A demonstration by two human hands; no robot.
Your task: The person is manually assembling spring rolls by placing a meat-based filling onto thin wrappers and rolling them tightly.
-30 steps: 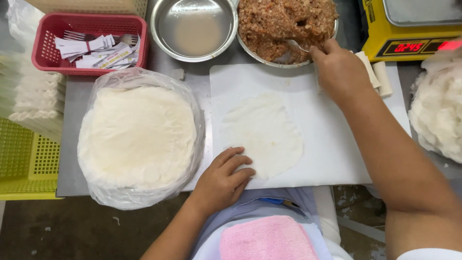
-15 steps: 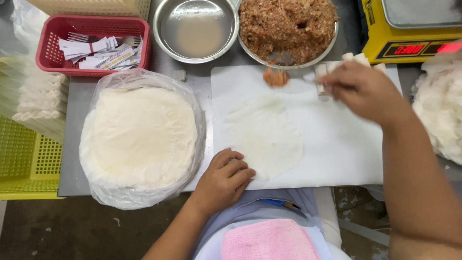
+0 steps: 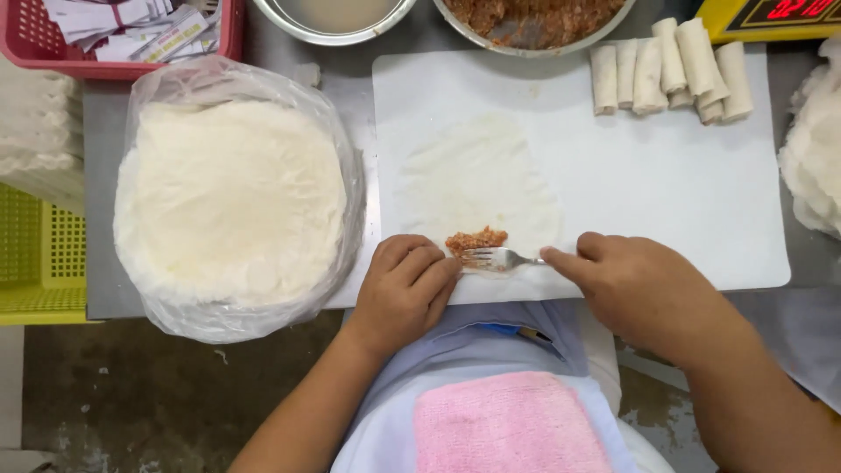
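Yellow basket (image 3: 39, 263): at the frame's 9 o'clock edge, partly under a stack of pale sheets.
Red basket (image 3: 35, 44): at 11 o'clock, holding folded paper slips.
Bag of wrappers (image 3: 232, 197): clear plastic bag open around a round stack of white wrappers, just at 9 o'clock of the cutting board.
Metal bowl (image 3: 337, 22): at 12 o'clock, only its lower rim in view.
Left hand (image 3: 405, 289): fingers curled loosely, holding nothing, fingertips pressing on the near edge of the wrapper, just at 9 o'clock of the filling.
Cutting board (image 3: 666, 201): white, spread across the middle of the table.
Wrapper (image 3: 477, 180): one thin, translucent sheet lying flat on the board's left half.
Filling (image 3: 476, 238): small reddish-brown heap at the wrapper's 6 o'clock edge, touched by the fork tines.
Fork (image 3: 495, 257): metal, lying nearly level, tines pointing to 9 o'clock, against the filling.
Filling bowl (image 3: 534, 17): at 12 o'clock, holding more brown minced mix.
Right hand (image 3: 635, 293): closed around the fork handle, forefinger stretched along it.
Finished rolls (image 3: 670, 66): a row of pale rolls at the board's 1 o'clock corner.
Scale (image 3: 771, 17): yellow, at 1 o'clock.
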